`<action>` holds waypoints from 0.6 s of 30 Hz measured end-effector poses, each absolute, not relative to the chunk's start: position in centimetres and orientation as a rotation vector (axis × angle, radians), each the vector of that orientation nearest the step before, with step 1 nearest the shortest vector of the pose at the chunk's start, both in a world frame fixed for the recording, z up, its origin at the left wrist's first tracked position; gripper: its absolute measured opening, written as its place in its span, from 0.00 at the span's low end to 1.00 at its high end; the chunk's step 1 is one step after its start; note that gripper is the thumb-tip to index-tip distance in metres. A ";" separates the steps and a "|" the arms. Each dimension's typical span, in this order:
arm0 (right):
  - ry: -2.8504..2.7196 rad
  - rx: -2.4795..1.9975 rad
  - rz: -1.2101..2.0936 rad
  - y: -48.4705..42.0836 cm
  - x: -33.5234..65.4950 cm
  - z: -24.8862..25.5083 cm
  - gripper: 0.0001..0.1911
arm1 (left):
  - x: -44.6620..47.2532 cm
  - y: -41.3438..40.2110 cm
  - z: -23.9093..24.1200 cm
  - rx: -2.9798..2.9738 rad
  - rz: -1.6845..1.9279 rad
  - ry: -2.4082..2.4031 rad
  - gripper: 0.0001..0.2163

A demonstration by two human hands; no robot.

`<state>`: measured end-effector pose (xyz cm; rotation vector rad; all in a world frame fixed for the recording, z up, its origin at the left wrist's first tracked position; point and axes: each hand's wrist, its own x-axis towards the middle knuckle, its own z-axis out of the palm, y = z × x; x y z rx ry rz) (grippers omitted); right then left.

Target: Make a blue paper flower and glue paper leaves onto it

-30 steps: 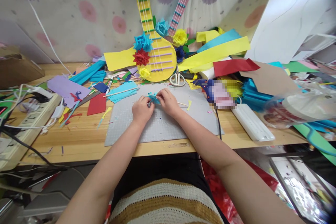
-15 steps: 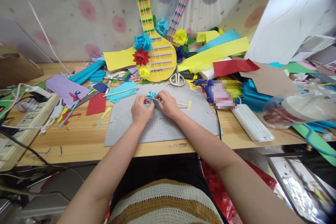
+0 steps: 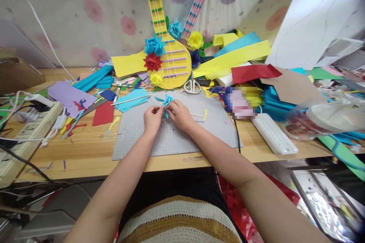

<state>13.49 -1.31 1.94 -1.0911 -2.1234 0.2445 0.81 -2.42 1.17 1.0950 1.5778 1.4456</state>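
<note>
Closely pinches a blue paper flower (image 3: 167, 100) between the fingers (image 3: 157, 109) of left hand (image 3: 153, 119) and right hand (image 3: 180, 115) over the grey cutting mat (image 3: 137, 136), seemingly on a thin stick (image 3: 198, 114).

The little light-blue paper flower (image 3: 165, 101) was a spiky, pointy-petalled thing, pinched at its base between the fingertips of the left hand (image 3: 152, 118) and right hand (image 3: 180, 114), petals fanned toward the far side, just above the grey cutting mat (image 3: 137, 136).
</note>
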 end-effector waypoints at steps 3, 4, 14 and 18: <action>-2.112 -1.114 0.234 -1.3 13.5 2.0 0.06 | 1.1 -2.6 1.7 0.958 1.450 1.468 0.14; -2.110 -1.115 0.234 -1.3 13.5 2.0 0.06 | 1.3 -2.7 1.9 0.912 1.431 1.414 0.14; -1.886 -1.135 0.462 -1.4 13.9 2.7 0.12 | 1.1 -2.9 3.2 0.718 1.371 1.212 0.15; -1.533 -1.301 0.895 -0.4 15.5 4.1 0.26 | 0.7 -2.7 3.2 0.702 1.291 1.110 0.15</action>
